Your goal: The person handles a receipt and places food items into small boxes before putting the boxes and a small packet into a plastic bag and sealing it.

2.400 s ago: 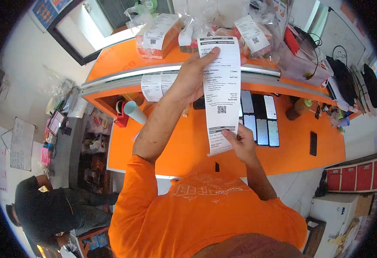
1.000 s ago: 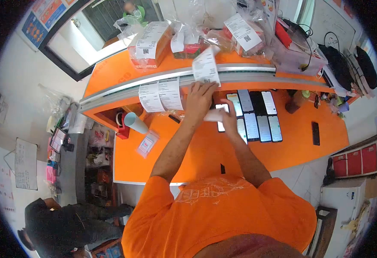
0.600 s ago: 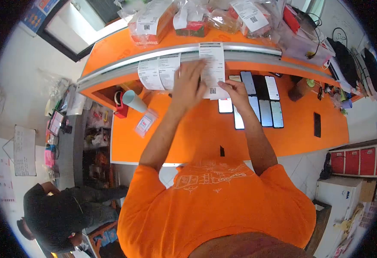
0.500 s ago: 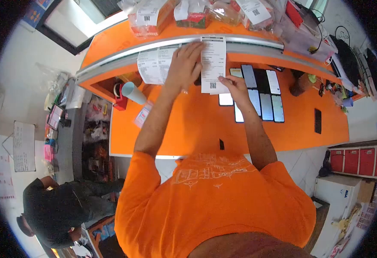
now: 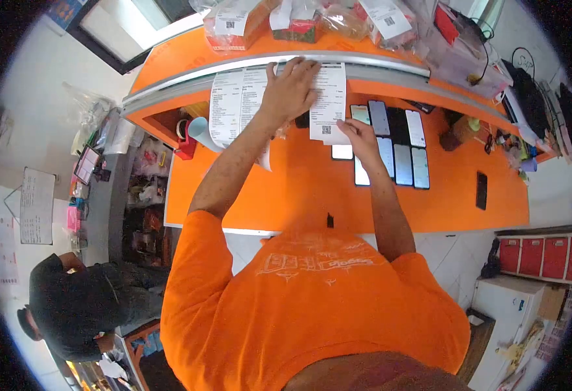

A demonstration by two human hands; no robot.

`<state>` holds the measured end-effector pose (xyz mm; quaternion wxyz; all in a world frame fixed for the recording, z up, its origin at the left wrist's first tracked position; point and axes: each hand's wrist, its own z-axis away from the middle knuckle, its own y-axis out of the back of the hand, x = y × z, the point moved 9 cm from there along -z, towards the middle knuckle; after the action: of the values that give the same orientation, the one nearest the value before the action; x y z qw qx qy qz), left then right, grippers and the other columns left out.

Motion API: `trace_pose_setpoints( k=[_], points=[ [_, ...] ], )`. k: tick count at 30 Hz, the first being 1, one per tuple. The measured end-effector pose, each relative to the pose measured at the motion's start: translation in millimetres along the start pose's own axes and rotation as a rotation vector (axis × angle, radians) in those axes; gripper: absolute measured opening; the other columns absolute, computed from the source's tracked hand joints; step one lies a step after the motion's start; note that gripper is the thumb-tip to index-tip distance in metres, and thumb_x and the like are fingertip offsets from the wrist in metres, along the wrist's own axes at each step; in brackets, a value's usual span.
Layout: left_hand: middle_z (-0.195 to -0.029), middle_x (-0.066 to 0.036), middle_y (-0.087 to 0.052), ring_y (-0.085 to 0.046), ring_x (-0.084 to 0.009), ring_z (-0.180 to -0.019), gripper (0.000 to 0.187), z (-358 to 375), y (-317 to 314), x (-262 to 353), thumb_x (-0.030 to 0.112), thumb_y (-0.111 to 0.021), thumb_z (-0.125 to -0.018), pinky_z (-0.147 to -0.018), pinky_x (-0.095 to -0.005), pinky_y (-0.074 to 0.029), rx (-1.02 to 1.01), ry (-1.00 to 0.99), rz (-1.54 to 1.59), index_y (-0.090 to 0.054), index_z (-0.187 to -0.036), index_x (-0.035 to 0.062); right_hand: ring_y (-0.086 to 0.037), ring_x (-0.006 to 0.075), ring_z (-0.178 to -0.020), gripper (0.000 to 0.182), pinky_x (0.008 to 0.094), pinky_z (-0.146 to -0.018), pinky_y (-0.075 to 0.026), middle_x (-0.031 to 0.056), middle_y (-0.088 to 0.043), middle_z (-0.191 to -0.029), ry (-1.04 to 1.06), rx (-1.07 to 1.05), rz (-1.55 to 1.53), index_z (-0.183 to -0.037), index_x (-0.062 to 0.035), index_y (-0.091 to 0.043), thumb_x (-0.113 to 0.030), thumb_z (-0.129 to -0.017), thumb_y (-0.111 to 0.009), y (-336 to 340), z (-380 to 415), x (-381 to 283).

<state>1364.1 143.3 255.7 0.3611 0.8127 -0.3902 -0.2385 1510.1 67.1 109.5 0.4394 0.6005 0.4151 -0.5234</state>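
A printed receipt [image 5: 330, 98] hangs against the front of the counter shelf, its top at the metal rail [image 5: 377, 63]. My left hand [image 5: 291, 88] lies over its upper left edge, fingers spread and fingertips close to the rail. Between thumb and fingers, my right hand [image 5: 362, 138] pinches the lower right edge of the same receipt. Left of it hang more receipts [image 5: 228, 104], partly behind my left hand and forearm. Several phones [image 5: 403, 163] lie in rows on the orange desk beside my right hand.
Bagged parcels with labels [image 5: 240, 26] stand on the upper counter. A red tape dispenser [image 5: 185, 140] and pale blue cup [image 5: 201, 132] are at left. A dark phone [image 5: 481, 190] lies far right. Another person in black [image 5: 71, 306] is at lower left.
My left hand has shifted slightly right, its fingers spreading over the receipt's upper part. My right hand keeps its pinch. The view has shifted a little, and more of the left receipts shows.
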Motion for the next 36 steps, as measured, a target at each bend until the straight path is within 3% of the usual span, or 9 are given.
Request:
trace_pose_setpoints(
  k=[7,14,19,22,25,28,32,34,36],
  points=[
    [-0.129,-0.006,-0.052,-0.047,-0.0242,-0.121,0.059,-9,-6,2,0.042,-0.057,-0.081,-0.104,-0.0682,-0.02,0.049,0.071,-0.069,-0.055,-0.129,0.0092,-0.06,0.0135,-0.087,0.033,0.0275,-0.08,-0.047,0.0085,-0.069,-0.092,-0.018,0.259,-0.068,-0.104,0.0031,-0.069,-0.027,-0.093,-0.063,58,32,46],
    [-0.131,-0.006,-0.051,-0.045,-0.0258,-0.123,0.055,1,-1,4,0.038,-0.056,-0.083,-0.105,-0.0727,-0.014,-0.015,0.129,-0.009,-0.052,-0.134,0.0199,-0.06,0.0147,-0.088,0.027,0.0281,-0.08,-0.047,0.0074,-0.068,-0.093,-0.115,0.319,-0.024,-0.103,0.0009,-0.069,-0.022,-0.092,-0.06,86,117,118],
    [-0.13,-0.007,-0.05,-0.043,-0.0279,-0.124,0.058,5,14,5,0.037,-0.058,-0.083,-0.105,-0.0704,-0.016,0.048,0.171,-0.001,-0.047,-0.138,0.0199,-0.059,0.0138,-0.093,0.021,0.0279,-0.085,-0.046,0.0051,-0.067,-0.101,-0.168,0.298,0.017,-0.106,-0.0012,-0.069,-0.016,-0.092,-0.062,61,147,101],
    [-0.13,-0.009,-0.05,-0.042,-0.0286,-0.126,0.061,45,72,11,0.036,-0.059,-0.083,-0.102,-0.0692,-0.019,0.098,0.29,0.229,-0.045,-0.14,0.0181,-0.059,0.0152,-0.102,0.029,0.0288,-0.091,-0.046,0.006,-0.063,-0.115,0.002,0.354,-0.132,-0.118,-0.0021,-0.065,-0.008,-0.09,-0.065,20,157,30],
    [-0.129,-0.013,-0.054,-0.048,-0.0315,-0.123,0.057,143,103,14,0.037,-0.052,-0.094,-0.108,-0.0553,-0.025,-0.185,0.33,0.411,-0.04,-0.142,0.0078,-0.058,0.0147,-0.109,0.05,0.0283,-0.093,-0.048,0.0093,-0.06,-0.124,0.173,0.191,-0.313,-0.138,-0.0044,-0.049,-0.002,-0.09,-0.063,-54,169,-59],
    [-0.128,-0.013,-0.057,-0.05,-0.026,-0.124,0.054,263,140,17,0.04,-0.046,-0.1,-0.109,-0.0413,-0.033,-0.273,0.851,1.4,-0.046,-0.139,0.0014,-0.055,0.0153,-0.114,0.057,0.029,-0.095,-0.047,0.0109,-0.053,-0.134,0.163,-0.261,-0.359,-0.144,-0.0035,-0.04,-0.004,-0.091,-0.062,-169,201,-97],
    [-0.129,-0.015,-0.059,-0.057,-0.0261,-0.119,0.051,436,206,-5,0.034,-0.047,-0.101,-0.103,-0.0366,-0.044,0.135,1.355,1.757,-0.048,-0.134,-0.0048,-0.049,0.014,-0.121,0.059,0.03,-0.1,-0.043,0.0092,-0.055,-0.131,0.264,-0.851,-0.355,-0.145,-0.0048,-0.041,-0.002,-0.09,-0.062,-326,293,-137],
    [-0.125,-0.019,-0.06,-0.058,-0.0291,-0.117,0.052,495,277,-7,0.034,-0.045,-0.101,-0.1,-0.0394,-0.047,0.406,1.49,1.516,-0.047,-0.134,-0.0055,-0.049,0.0147,-0.122,0.052,0.0305,-0.1,-0.042,0.0096,-0.06,-0.125,0.687,-0.791,-0.025,-0.14,-0.0075,-0.049,-0.001,-0.09,-0.062,-371,341,-172],
    [-0.133,-0.018,-0.054,-0.057,-0.0322,-0.119,0.053,530,344,6,0.036,-0.043,-0.101,-0.1,-0.0454,-0.048,0.716,1.35,1.586,-0.04,-0.141,0.0013,-0.052,0.0178,-0.121,0.045,0.0281,-0.097,-0.045,0.0094,-0.062,-0.121,0.354,-1.146,-0.111,-0.134,-0.0091,-0.056,0.001,-0.09,-0.062,-426,400,-170]
  ],
)
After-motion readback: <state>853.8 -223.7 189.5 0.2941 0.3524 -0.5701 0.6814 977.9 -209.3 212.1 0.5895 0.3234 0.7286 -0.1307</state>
